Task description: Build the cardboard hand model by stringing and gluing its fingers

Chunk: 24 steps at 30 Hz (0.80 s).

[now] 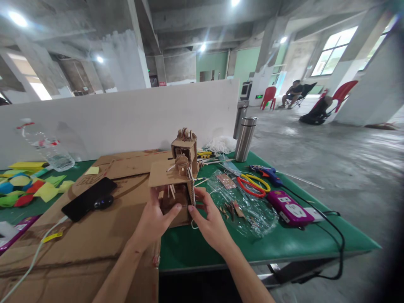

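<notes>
A small open-fronted cardboard structure (pixel 164 174) stands near the table's middle, with a flat top, thin white sticks inside and white string down its right side. My left hand (pixel 159 214) grips its left side, the thumb laid across the lower front and the other fingers partly hidden behind. On the right side, my right hand (pixel 206 212) holds the corrugated edge between thumb and fingers. Directly behind it rises a taller cardboard box piece (pixel 185 145) with round cardboard discs on top. Whether the two pieces are joined, I cannot tell.
Right of my hands lie scissors (pixel 252 185), a glue gun (pixel 267 173), a purple power strip (pixel 288 208) and a plastic sheet with scraps (pixel 243 214). A steel flask (pixel 246 139) stands behind. Leftward are a black phone (pixel 90 198), a mouse (pixel 103 202) and water bottles (pixel 58 153).
</notes>
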Available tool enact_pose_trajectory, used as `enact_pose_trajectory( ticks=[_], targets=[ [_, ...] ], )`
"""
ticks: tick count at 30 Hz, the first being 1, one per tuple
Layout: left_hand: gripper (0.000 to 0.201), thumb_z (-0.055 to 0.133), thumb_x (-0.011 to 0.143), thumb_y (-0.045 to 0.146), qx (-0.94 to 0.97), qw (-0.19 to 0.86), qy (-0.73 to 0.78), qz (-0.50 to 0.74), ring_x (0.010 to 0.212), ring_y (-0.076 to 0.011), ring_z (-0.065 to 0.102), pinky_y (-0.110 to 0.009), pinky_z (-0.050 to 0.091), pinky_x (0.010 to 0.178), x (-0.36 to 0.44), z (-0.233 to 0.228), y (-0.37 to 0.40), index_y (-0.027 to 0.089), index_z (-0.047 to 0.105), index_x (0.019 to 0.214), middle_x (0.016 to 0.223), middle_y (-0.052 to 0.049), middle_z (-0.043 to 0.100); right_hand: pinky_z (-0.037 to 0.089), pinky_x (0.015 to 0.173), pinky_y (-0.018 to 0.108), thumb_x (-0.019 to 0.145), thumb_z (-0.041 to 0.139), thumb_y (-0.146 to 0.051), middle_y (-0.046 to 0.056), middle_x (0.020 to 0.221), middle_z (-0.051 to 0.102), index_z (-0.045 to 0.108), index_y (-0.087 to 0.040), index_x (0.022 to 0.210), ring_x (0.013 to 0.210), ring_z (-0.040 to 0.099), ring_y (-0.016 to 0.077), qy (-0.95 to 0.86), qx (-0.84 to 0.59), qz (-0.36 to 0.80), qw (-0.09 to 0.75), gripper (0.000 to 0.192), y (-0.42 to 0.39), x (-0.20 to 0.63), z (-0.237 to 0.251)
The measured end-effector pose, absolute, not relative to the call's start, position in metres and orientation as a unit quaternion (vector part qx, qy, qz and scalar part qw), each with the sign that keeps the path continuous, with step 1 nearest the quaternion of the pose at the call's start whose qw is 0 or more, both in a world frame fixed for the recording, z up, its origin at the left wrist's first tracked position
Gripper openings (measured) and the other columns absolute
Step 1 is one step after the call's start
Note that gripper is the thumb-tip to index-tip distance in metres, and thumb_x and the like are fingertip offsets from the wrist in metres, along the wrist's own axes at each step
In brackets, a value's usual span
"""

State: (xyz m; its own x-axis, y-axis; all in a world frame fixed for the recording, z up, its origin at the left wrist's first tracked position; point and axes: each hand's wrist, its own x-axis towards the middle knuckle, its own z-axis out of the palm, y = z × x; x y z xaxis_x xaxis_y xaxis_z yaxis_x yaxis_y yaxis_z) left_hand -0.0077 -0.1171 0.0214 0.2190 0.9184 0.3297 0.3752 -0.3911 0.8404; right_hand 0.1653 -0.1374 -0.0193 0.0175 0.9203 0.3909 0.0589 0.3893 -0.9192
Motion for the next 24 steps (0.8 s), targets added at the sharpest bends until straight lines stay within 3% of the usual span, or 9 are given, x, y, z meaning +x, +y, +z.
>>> enact_pose_trajectory(
  ticks=[6, 11, 13, 16, 20, 24],
  targets=[
    [0.042, 0.061, 0.088, 0.036, 0.757, 0.224, 0.485, 0.377, 0.099, -0.024, 0.069, -0.047, 0.055, 0.091, -0.011, 0.018, -0.121, 0.025, 0.043, 0.124, 0.122, -0.009, 0.063, 0.052, 0.093, 0.039, 0.09, 0.059, -0.041, 0.011, 0.119, 0.066, 0.056, -0.02, 0.121, 0.106, 0.064, 0.0251, -0.553, -0.436, 0.373, 0.604, 0.037, -0.133, 0.168, -0.024],
    [0.031, 0.057, 0.092, 0.036, 0.758, 0.185, 0.493, 0.384, 0.076, -0.017, 0.067, -0.038, 0.057, 0.076, -0.013, 0.027, -0.125, 0.025, 0.049, 0.12, 0.116, -0.006, 0.064, 0.051, 0.074, 0.033, 0.085, 0.062, -0.051, 0.006, 0.089, 0.07, 0.067, -0.018, 0.1, 0.081, 0.064, 0.0232, -0.492, -0.471, 0.369, 0.633, 0.037, -0.128, 0.171, -0.018],
    [0.032, 0.058, 0.091, 0.036, 0.768, 0.12, 0.487, 0.398, 0.087, -0.0203, 0.066, -0.041, 0.056, 0.083, -0.014, 0.031, -0.126, 0.025, 0.051, 0.121, 0.114, -0.007, 0.062, 0.048, 0.069, 0.031, 0.084, 0.063, -0.053, 0.004, 0.08, 0.066, 0.068, -0.018, 0.089, 0.075, 0.059, 0.021, -0.478, -0.471, 0.374, 0.64, 0.036, -0.126, 0.173, -0.014],
    [0.037, 0.059, 0.091, 0.032, 0.794, 0.038, 0.448, 0.408, 0.118, -0.0277, 0.055, -0.05, 0.047, 0.102, -0.016, 0.035, -0.132, 0.026, 0.05, 0.127, 0.122, -0.01, 0.055, 0.045, 0.063, 0.028, 0.082, 0.066, -0.056, 0.002, 0.074, 0.062, 0.067, -0.018, 0.08, 0.07, 0.055, 0.0189, -0.453, -0.459, 0.412, 0.643, 0.039, -0.125, 0.176, -0.009],
    [0.055, 0.058, 0.092, 0.032, 0.828, 0.073, 0.392, 0.393, 0.137, -0.0309, 0.04, -0.054, 0.039, 0.112, -0.023, 0.038, -0.143, 0.029, 0.035, 0.142, 0.143, -0.013, 0.039, 0.042, 0.053, 0.025, 0.076, 0.07, -0.061, 0.002, 0.071, 0.061, 0.067, -0.018, 0.079, 0.062, 0.053, 0.016, -0.408, -0.433, 0.487, 0.639, 0.044, -0.124, 0.177, -0.009],
    [0.083, 0.067, 0.084, 0.052, 0.864, 0.11, 0.339, 0.355, 0.145, -0.0381, 0.029, -0.06, 0.036, 0.113, -0.032, 0.036, -0.151, 0.033, 0.021, 0.151, 0.155, -0.016, 0.028, 0.037, 0.048, 0.023, 0.07, 0.074, -0.062, 0.0, 0.064, 0.058, 0.069, -0.017, 0.08, 0.054, 0.048, 0.0127, -0.367, -0.418, 0.532, 0.638, 0.046, -0.125, 0.177, -0.011]
  ],
)
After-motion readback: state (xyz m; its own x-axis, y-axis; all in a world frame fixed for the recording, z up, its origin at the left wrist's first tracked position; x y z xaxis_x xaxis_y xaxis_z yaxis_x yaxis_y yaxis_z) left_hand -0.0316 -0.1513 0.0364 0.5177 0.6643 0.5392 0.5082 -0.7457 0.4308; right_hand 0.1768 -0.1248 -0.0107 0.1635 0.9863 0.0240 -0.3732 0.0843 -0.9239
